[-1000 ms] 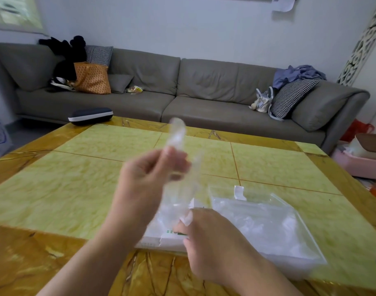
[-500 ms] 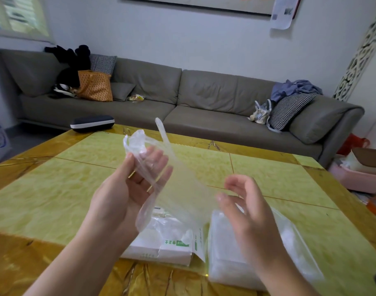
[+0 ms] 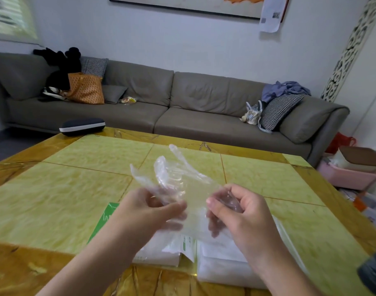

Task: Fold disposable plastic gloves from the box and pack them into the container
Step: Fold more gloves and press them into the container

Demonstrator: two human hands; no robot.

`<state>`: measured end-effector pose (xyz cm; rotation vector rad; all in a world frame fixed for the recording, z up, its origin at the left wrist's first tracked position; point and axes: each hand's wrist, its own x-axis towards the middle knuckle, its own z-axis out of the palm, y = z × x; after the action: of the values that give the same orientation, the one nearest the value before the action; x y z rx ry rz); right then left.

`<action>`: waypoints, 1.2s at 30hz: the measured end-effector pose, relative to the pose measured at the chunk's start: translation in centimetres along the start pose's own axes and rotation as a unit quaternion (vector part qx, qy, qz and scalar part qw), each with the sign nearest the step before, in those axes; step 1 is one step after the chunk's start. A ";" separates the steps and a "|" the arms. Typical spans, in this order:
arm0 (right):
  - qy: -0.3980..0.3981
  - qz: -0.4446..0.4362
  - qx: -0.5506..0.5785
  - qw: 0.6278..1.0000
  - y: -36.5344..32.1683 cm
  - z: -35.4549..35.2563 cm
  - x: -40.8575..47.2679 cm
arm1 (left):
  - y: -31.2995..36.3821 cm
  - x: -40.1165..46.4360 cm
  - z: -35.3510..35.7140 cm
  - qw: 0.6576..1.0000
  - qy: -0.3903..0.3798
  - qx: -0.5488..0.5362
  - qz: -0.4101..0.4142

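- The left hand (image 3: pixel 153 207) pinches one side of a clear plastic glove (image 3: pixel 178 182), thumb over the film and fingers curled beneath it.
- The right hand (image 3: pixel 242 212) grips the opposite side, its fingers closed round a bunched bit of film near the palm.
- The glove hangs in the air between both hands, above the table (image 3: pixel 54 199) and touching nothing else; its finger parts stand up and lean away from the person, crumpled and partly stuck together.
- The step in hand looks like spreading the glove flat before the first fold.
- To do it well, draw the two hands gently apart until the film is taut but not stretched. This film is thin and clingy, so a hard tug would probably tear it or pull it out of shape.
- The right hand's bunched hold should likely shift to an edge pinch, so that side can open out too.
- Laying the glove on the table would help smooth the fingers straight before folding.
- Just below the hands lies the white and green box (image 3: pixel 161 248), its opening showing more film.
- Just beside it on the right sits the clear container (image 3: pixel 225 268), holding pale folded film; how full it is cannot be judged.
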<state>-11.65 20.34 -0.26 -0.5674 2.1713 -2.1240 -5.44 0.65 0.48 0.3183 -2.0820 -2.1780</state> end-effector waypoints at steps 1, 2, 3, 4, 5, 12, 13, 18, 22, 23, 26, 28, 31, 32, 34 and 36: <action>0.002 -0.003 0.000 1.000 0.1 -0.3 0.1 | -0.3 0.1 0.1 1.000 0.029 -0.001 -0.002; 0.013 -0.005 0.006 1.000 0.1 -0.6 0.2 | -0.5 0.2 -0.1 0.999 0.048 -0.025 -0.006; 0.030 -0.005 0.015 0.999 0.1 -1.1 0.4 | -0.5 0.2 -0.3 0.997 0.060 -0.056 -0.010; 0.047 -0.003 0.022 0.999 0.1 -1.5 0.5 | -0.4 0.3 -0.6 0.994 0.066 -0.081 -0.010; 0.058 -0.002 0.024 0.998 0.1 -1.9 0.6 | -0.2 0.4 -0.7 0.993 0.067 -0.100 -0.007; 0.006 0.008 -0.009 1.000 0.4 -3.1 0.8 | 0.3 0.0 0.2 0.999 0.028 -0.038 0.001; -0.002 0.009 -0.013 1.000 0.3 -3.5 0.8 | 0.3 0.1 0.1 0.997 0.035 -0.062 0.003; -0.051 0.026 -0.004 0.998 -0.3 -4.5 0.4 | 0.8 0.5 -0.9 0.987 -0.058 -0.148 -0.024; -0.075 0.027 -0.020 0.997 -0.5 -4.7 0.1 | 0.2 0.8 -0.9 0.991 0.033 -0.128 -0.009; -0.068 0.025 -0.020 0.997 -0.5 -4.8 0.1 | 0.2 0.9 -0.8 0.990 0.053 -0.128 -0.002; -0.044 0.026 -0.005 0.999 -0.6 -5.3 0.0 | 0.7 0.9 -1.0 0.985 0.097 -0.145 0.012; -0.048 0.027 0.001 0.998 -0.7 -5.6 -0.1 | 0.8 0.9 -1.4 0.981 0.141 -0.131 0.025; -0.070 0.022 -0.011 0.997 -0.7 -5.7 -0.2 | 1.1 0.5 -1.8 0.974 0.207 -0.021 0.086; -0.075 0.017 -0.019 0.997 -0.7 -5.6 -0.2 | 1.2 0.3 -1.9 0.968 0.217 0.044 0.123; -0.081 0.008 -0.034 0.996 -0.7 -5.4 -0.2 | 1.5 0.0 -1.8 0.949 0.188 0.174 0.185; -0.091 0.001 -0.047 0.995 -0.7 -5.2 -0.3 | 1.4 -0.2 -1.4 0.936 0.123 0.272 0.185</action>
<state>-12.73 25.36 0.60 -0.7340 2.1770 -1.8943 -5.03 -0.76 1.88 0.2038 -2.3257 -1.2627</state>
